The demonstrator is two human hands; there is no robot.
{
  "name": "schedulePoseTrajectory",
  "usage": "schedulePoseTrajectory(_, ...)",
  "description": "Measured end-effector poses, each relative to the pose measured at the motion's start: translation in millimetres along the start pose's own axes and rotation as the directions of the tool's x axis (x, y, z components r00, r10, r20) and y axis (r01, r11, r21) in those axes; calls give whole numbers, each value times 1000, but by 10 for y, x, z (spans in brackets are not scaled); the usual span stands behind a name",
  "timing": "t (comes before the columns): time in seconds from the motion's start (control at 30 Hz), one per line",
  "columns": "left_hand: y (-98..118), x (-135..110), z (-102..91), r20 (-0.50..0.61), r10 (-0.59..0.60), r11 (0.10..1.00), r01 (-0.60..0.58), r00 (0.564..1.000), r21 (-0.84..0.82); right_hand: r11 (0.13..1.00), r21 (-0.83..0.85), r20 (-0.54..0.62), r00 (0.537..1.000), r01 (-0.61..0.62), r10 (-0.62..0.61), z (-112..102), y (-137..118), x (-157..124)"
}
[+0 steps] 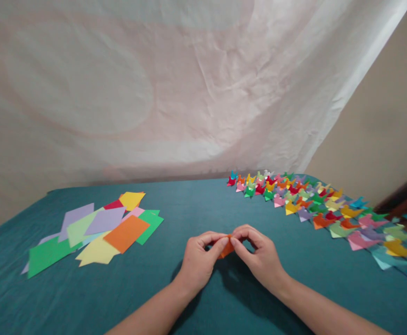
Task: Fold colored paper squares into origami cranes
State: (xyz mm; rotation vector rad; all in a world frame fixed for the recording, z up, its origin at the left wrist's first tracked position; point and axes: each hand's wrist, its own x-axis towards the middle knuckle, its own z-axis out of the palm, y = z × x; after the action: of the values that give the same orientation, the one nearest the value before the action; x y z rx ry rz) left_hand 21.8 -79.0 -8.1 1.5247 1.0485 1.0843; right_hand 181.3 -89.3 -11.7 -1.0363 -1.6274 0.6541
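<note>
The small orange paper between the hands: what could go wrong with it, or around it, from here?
The small orange paper is pinched by both the left hand and the right hand, so uneven pulling might tear or crease it.
The folded paper figures stand close together on the right; a wide right-arm swing could topple some.
The loose sheets overlap on the left and might slide if brushed.

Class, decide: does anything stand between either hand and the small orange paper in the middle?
Nothing visible does: the left hand and right hand pinch the orange paper directly. The loose sheets lie off left, the folded figures off right.
</note>
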Motion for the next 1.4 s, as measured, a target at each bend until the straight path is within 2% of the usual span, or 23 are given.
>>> schedulePoseTrajectory(0.47,83,62,12,18,6,999,-6,1000,33,993,59,62,993,-99,95,-14,0,65)
schedulePoseTrajectory(0.6,89,221,-5,80,-42,999,41,996,8,977,52,83,975,-209,204,-49,50,188)
schedulePoseTrajectory(0.77,10,502,-72,76,47,994,-54,996,96,962,74,77,963,-263,258,-65,193,372)
schedulePoseTrajectory(0.93,-139,649,-83,50,-30,1000,31,998,-7,940,128,91,947,-317,308,-36,323,427)
schedulePoseTrajectory(1.1,-225,649,-52,49,-24,999,26,999,-37,924,160,97,937,-349,337,-30,379,406)
schedulePoseTrajectory(1.4,-119,567,-48,-44,46,994,-41,998,103,918,189,56,937,-349,345,-41,365,395)
